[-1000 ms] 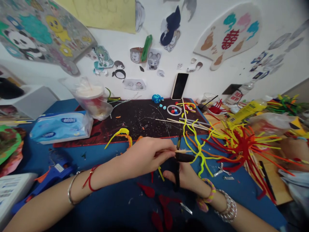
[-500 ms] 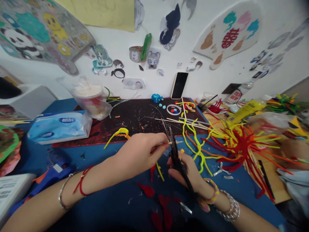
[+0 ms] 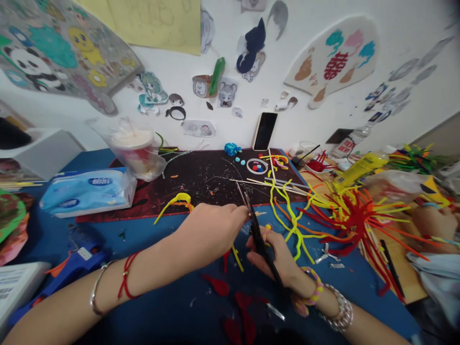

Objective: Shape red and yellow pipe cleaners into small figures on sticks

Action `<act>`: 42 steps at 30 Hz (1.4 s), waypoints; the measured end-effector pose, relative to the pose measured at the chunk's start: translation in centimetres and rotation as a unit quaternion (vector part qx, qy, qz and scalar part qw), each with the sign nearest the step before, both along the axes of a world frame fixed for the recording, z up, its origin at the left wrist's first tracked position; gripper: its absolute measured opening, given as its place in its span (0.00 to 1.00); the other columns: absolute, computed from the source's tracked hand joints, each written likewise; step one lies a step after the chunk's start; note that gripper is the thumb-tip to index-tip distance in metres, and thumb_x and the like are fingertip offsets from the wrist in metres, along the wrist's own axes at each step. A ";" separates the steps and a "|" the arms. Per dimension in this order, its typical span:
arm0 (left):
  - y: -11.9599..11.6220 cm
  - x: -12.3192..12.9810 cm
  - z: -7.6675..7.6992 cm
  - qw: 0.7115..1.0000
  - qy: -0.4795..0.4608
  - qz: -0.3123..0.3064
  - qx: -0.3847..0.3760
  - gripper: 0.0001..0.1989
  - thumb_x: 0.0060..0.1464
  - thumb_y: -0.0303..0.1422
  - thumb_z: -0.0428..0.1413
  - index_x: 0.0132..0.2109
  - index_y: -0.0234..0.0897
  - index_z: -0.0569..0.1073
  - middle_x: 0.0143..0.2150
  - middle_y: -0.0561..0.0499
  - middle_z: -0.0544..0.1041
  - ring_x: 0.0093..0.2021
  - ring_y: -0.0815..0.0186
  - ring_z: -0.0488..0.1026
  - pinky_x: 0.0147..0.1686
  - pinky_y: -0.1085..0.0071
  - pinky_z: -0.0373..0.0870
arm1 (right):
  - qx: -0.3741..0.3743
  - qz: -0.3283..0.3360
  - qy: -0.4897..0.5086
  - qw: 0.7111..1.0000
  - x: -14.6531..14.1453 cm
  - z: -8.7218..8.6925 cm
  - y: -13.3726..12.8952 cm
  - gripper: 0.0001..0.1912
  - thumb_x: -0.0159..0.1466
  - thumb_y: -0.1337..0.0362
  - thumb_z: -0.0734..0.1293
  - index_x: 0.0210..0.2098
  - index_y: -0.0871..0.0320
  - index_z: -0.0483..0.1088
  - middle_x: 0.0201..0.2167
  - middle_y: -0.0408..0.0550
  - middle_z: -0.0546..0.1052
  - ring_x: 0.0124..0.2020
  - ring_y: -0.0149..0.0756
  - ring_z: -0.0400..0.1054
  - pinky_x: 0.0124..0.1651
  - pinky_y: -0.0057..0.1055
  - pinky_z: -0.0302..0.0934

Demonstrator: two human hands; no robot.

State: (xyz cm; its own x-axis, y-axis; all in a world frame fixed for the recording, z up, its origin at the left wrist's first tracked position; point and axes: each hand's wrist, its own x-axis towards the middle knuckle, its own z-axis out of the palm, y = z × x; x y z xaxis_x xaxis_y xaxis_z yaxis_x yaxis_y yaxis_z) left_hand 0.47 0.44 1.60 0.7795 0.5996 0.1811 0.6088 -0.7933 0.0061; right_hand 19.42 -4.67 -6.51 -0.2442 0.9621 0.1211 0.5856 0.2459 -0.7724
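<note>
My right hand [image 3: 275, 256] is wrapped round a pair of black-handled scissors [image 3: 256, 227], their blades pointing up and away. Close beside the blades, my left hand [image 3: 217, 225] pinches a thin wooden stick, almost wholly hidden by the fingers. A short pointed piece of stick [image 3: 261, 213] shows just beyond the scissors, apart from the left fingers. Under the hands are a yellow pipe cleaner piece [image 3: 237, 258] and several red petal-shaped pieces [image 3: 217, 286]. A silver clip [image 3: 276, 312] lies near them.
Pipe cleaners in red [image 3: 355, 223] and yellow [image 3: 295, 225] spread over the right side. At left are a blue glue gun [image 3: 84, 251], a tissue pack [image 3: 88, 191] and a bagged cup [image 3: 134, 148]. A phone [image 3: 265, 132] leans on the wall. Another person's hand [image 3: 436, 223] is at far right.
The stick's tip, earlier running from my left fingers across the scissor blades, is now a separate piece beyond them. The blades have closed together, and my left hand has shifted slightly left.
</note>
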 end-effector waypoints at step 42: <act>0.0 -0.6 -1.4 0.991 0.027 -0.054 0.122 0.07 0.52 0.22 0.43 0.33 0.33 0.65 0.24 0.51 0.69 0.19 0.62 0.69 0.14 0.69 0.60 | 0.016 0.009 0.011 1.000 -1.6 -0.7 0.0 0.02 0.45 0.70 0.60 0.20 0.58 0.63 0.19 0.42 0.67 0.22 0.31 0.59 0.28 0.28 0.55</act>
State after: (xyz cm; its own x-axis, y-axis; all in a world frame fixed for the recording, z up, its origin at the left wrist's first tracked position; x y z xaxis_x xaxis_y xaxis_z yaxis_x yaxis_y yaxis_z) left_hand -0.11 0.43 0.18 0.8497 0.4553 0.2661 0.5139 -0.8280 -0.2243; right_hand 17.79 -4.71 -7.21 -0.2593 0.9530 0.1564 0.5641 0.2809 -0.7764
